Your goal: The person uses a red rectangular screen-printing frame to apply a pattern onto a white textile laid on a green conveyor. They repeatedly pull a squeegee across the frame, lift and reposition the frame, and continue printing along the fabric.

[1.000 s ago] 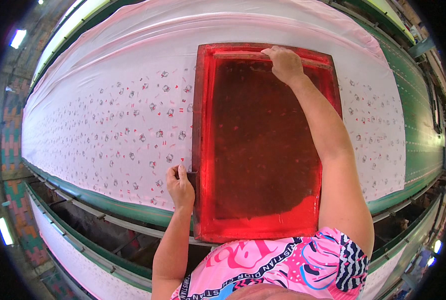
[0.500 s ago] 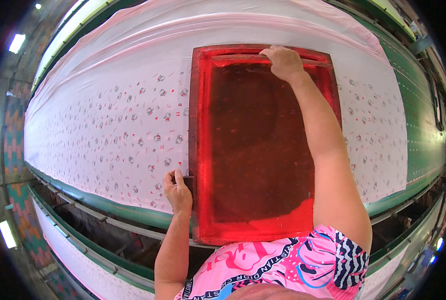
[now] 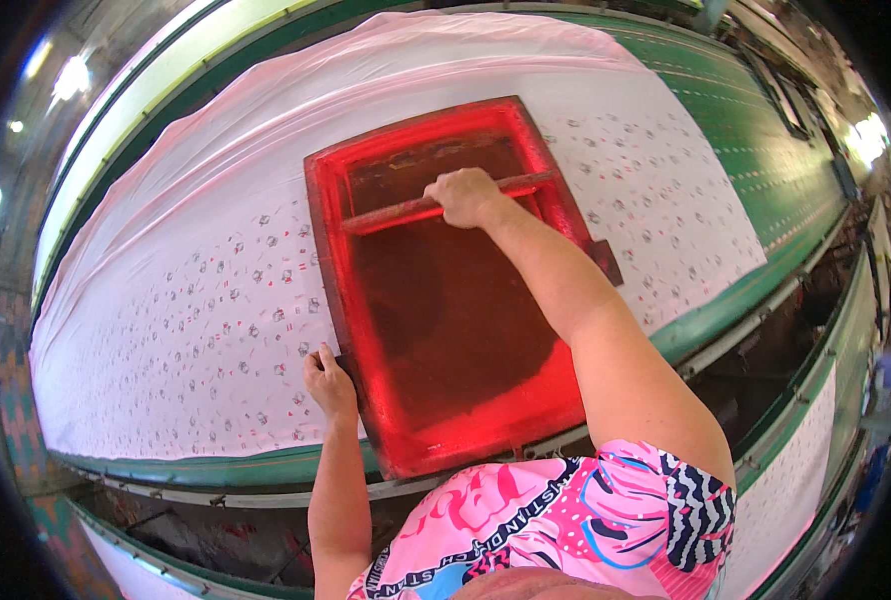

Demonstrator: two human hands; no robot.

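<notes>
A rectangular screen frame [image 3: 323, 230], stained bright red around a dark mesh, lies on white fabric [image 3: 186, 370] printed with small grey and red motifs. My right hand [image 3: 463, 198] is closed on a long squeegee bar [image 3: 384, 216] that crosses the upper part of the mesh at a slant. My left hand [image 3: 331, 388] is closed on a dark handle block at the frame’s left side, low down near the table’s near edge.
The fabric covers a long green table [image 3: 706, 80], with loose pinkish folds [image 3: 266, 95] along the far side. A rail [image 3: 196, 497] and dark gap run along the near edge. A second fabric-covered table [image 3: 781, 455] lies behind me.
My right hand has drawn the squeegee from the frame’s far edge toward me. The view has turned, so the frame appears tilted. My left hand still grips the left side.
</notes>
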